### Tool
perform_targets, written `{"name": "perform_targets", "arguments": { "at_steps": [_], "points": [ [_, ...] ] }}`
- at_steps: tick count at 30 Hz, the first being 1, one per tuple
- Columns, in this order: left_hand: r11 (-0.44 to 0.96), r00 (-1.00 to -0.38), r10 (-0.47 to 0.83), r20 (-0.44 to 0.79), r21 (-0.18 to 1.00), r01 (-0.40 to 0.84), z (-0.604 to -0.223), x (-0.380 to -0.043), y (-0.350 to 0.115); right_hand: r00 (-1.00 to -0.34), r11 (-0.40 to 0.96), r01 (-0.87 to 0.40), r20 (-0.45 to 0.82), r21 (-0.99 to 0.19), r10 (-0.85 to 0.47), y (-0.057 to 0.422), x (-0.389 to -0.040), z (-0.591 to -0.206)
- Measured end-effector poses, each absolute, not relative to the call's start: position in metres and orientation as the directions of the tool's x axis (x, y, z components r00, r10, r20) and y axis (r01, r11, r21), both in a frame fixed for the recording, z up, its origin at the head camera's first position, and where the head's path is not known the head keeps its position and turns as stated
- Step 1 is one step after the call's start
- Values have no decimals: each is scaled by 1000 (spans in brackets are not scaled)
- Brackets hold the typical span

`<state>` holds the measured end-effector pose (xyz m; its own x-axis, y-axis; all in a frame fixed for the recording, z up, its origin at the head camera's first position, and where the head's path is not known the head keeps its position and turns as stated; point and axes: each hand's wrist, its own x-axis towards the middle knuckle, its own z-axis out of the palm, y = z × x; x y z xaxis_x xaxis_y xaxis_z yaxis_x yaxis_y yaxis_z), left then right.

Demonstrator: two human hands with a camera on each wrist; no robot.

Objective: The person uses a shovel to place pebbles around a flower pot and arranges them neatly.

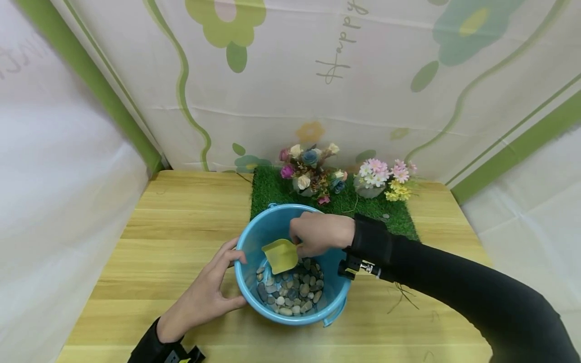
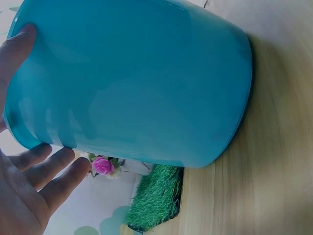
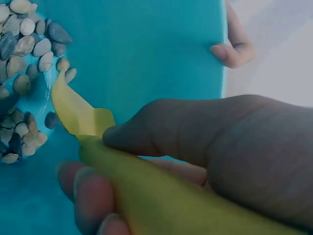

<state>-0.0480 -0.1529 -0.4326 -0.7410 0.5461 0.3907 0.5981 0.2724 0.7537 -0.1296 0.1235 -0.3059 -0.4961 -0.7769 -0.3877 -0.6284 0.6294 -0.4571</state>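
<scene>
A blue bucket (image 1: 249, 295) stands on the wooden table with a layer of smooth grey and tan pebbles (image 1: 290, 292) at its bottom. My left hand (image 1: 206, 295) grips the bucket's left rim, one finger hooked over the edge and the thumb against the outer wall. Inside the bucket, my right hand (image 1: 317, 232) holds a yellow toy shovel (image 1: 281, 256) by its handle. The shovel's blade (image 3: 80, 110) points down at the pebbles, its tip close to a few of them; whether they touch is hard to tell. No pebbles show on the visible part of the blade.
Behind the bucket lies a green artificial grass mat (image 1: 265, 191). Mixed artificial flowers (image 1: 310, 171) stand on it, with a second pot of pink, white and yellow flowers (image 1: 374, 176) to the right. A patterned white cloth (image 1: 281, 96) hangs behind the table (image 1: 190, 217).
</scene>
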Motion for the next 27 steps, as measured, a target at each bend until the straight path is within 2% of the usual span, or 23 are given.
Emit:
{"name": "perform_targets", "arguments": {
  "at_steps": [9, 18, 27],
  "points": [
    [275, -736, 547, 400, 745, 608, -433, -49, -154, -513, 711, -584, -500, -392, -698, 115, -131, -318],
    [270, -733, 550, 401, 745, 610, -433, -50, -153, -497, 749, -539, -572, -385, -652, 107, -131, -329],
    [276, -743, 547, 386, 755, 595, -434, -49, -153, -476, 784, -526, -649, -331, -593, 104, -131, -331]
  ]
}}
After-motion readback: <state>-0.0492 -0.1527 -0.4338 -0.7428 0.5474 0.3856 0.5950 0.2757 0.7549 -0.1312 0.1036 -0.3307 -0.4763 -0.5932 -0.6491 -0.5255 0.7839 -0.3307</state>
